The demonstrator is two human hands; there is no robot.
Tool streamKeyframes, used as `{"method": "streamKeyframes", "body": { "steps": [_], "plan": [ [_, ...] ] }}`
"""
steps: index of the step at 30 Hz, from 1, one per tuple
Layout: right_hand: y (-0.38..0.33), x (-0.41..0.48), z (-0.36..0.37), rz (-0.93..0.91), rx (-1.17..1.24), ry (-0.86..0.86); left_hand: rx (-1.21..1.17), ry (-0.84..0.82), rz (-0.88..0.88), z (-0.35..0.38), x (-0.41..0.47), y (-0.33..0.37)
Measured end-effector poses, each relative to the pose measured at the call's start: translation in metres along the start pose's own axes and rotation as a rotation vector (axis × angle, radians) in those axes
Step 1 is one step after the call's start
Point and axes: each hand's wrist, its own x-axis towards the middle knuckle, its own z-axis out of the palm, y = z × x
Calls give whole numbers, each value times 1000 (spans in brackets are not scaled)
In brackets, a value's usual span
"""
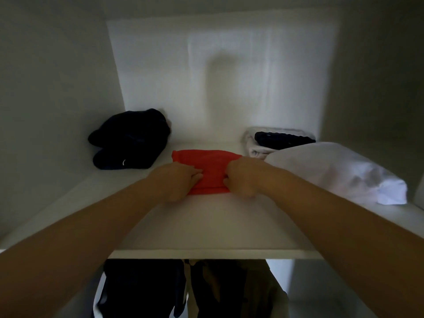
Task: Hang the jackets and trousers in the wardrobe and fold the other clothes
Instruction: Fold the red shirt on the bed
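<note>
Your fingers (197, 176) on the left hand (180, 180) bend over the near left edge of the folded red garment (206, 165), tips down on the cloth. The thumb is hidden, so you cannot tell how much is pinched beneath. Your right hand (241, 177) is curled tighter, knuckles bunched against the garment's right edge and gripping it. Between the two hands the garment lies flat on the wardrobe shelf (206, 228), about mid-width and set back from the front lip. The step looks like seating this folded piece in its place, so slide it with both sides moving evenly; if one hand leads, the fold will likely skew or open. Press down lightly as you push so the bottom layer does not drag and ruck on the board. Then let go by straightening the fingers and drawing them out sideways rather than lifting, which could pull the top layer up. Mind the neighbours: a white bundle (332, 173) lies just beside your right wrist, and behind it a folded white piece (252, 150) with a dark item (283, 137) on top. A dark heap (130, 138) sits to the left, apart from the red one. Leave a gap on each side. Under the shelf, dark clothes (146, 288) hang already, so the hanging part seems at least begun.
</note>
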Motion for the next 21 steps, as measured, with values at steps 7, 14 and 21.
{"method": "streamKeyframes", "body": {
  "steps": [7,14,21],
  "plan": [
    [12,71,-2,-20,-77,-195,-19,-138,-24,32,81,-51],
    [20,113,8,70,-85,-192,-219,-134,-50,49,132,-72],
    [24,132,18,150,-43,-100,-161,-89,24,62,162,-81]
  ]
}}
